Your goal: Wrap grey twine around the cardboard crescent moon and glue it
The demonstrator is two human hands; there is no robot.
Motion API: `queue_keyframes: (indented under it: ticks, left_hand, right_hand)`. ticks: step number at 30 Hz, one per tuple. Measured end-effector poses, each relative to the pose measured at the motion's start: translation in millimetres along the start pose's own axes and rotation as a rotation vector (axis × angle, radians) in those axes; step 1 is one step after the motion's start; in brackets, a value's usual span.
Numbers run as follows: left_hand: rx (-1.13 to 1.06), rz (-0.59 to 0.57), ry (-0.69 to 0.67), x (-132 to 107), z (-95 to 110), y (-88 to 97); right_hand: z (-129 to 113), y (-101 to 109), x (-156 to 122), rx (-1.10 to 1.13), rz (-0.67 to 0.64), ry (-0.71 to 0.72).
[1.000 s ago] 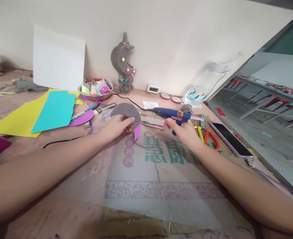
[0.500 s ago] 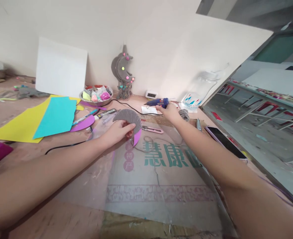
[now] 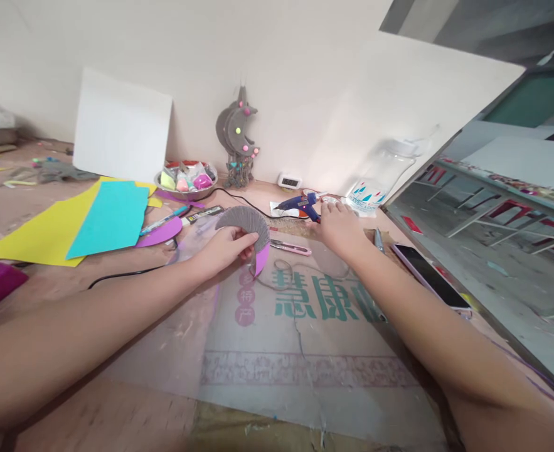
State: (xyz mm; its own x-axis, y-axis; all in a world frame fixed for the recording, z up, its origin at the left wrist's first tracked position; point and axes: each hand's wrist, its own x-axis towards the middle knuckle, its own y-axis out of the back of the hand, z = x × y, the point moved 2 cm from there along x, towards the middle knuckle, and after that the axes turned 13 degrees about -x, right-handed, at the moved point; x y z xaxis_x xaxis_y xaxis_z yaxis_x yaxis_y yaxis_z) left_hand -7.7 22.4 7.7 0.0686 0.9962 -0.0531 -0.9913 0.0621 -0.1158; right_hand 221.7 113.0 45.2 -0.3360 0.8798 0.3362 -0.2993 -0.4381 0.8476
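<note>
The left hand (image 3: pixel 232 248) pinches a flat crescent wound with grey yarn (image 3: pixel 251 221), thumb on top of its inner curve and the other fingers curled beneath. The crescent is held above the front middle of the table, its lower tip bare and purple. The right hand (image 3: pixel 340 229) is farther back, palm down, its fingers stretched forward and a little bent; whether it has hold of anything beneath cannot be told. Just beside its thumb is a blue glue gun (image 3: pixel 298 204), nozzle pointing left across a small white paper; contact between hand and gun is unclear.

A slim pink-handled cutter (image 3: pixel 292 247) lies to the right of the crescent, and a loose grey strand (image 3: pixel 281 267) trails over a translucent plastic sheet printed with green characters (image 3: pixel 305 339). To the left, a turquoise sheet (image 3: pixel 110 220) overlaps a larger yellow sheet (image 3: pixel 36 232), with a rounded purple piece (image 3: pixel 161 232) near them. Behind, a round metal bowl (image 3: pixel 187 193) holds colourful packets, and a grey moon ornament dotted with bright balls (image 3: pixel 234 137) hangs against the wall. A dark-screened phone (image 3: pixel 430 273) lies right of the right forearm.
</note>
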Motion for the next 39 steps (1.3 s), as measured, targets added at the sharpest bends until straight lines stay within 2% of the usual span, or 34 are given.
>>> queue_keyframes:
  ticks: [3, 6, 9, 13, 19, 22, 25, 28, 29, 31, 34, 37, 39]
  left_hand:
    - [-0.064, 0.007, -0.021, 2, -3, 1.4]
    - [-0.111, 0.01, -0.044, 5, -7, 2.9]
    - [-0.108, 0.01, -0.069, 8, -9, 5.0]
    - [-0.039, -0.002, -0.107, 8, -8, 5.8]
    - [0.03, -0.009, -0.097, -1, -1, 0.6]
    - [0.029, -0.006, -0.068, -4, 2, -1.8]
    - [0.028, 0.002, -0.048, -3, 3, -2.5]
    - [0.046, -0.005, -0.042, -2, 3, -1.9]
    - [0.055, -0.005, -0.045, -2, 3, -1.4]
    - [0.062, -0.012, -0.057, -1, 2, -0.5]
    - [0.018, -0.026, -0.052, -1, -1, 0.0]
    - [0.007, -0.013, -0.03, 0, -2, 0.3]
    - [0.043, -0.006, -0.037, 1, -2, 0.8]
  right_hand:
    - [-16, 30, -28, 0.224, -0.032, 0.211]
    - [-40, 51, -58, 0.483, -0.157, 0.407]
    - [-65, 59, -81, 0.56, -0.12, 0.567]
    - [-86, 60, -96, 0.73, -0.098, 0.642]
    - [-82, 69, -100, 1.143, -0.165, 0.49]
    - [-71, 67, -91, 1.307, -0.13, 0.365]
    - [-51, 48, -68, 1.287, 0.03, 0.149]
    - [-24, 20, -41, 1.158, 0.205, -0.054]
    - [-17, 11, -35, 1.124, 0.26, -0.097]
    - [-7, 0, -27, 1.066, 0.285, -0.151]
    - [-12, 2, -32, 1.144, 0.166, -0.132]
    - [-37, 18, -48, 1.402, -0.107, 0.006]
    - [-55, 26, -60, 1.492, -0.291, 0.091]
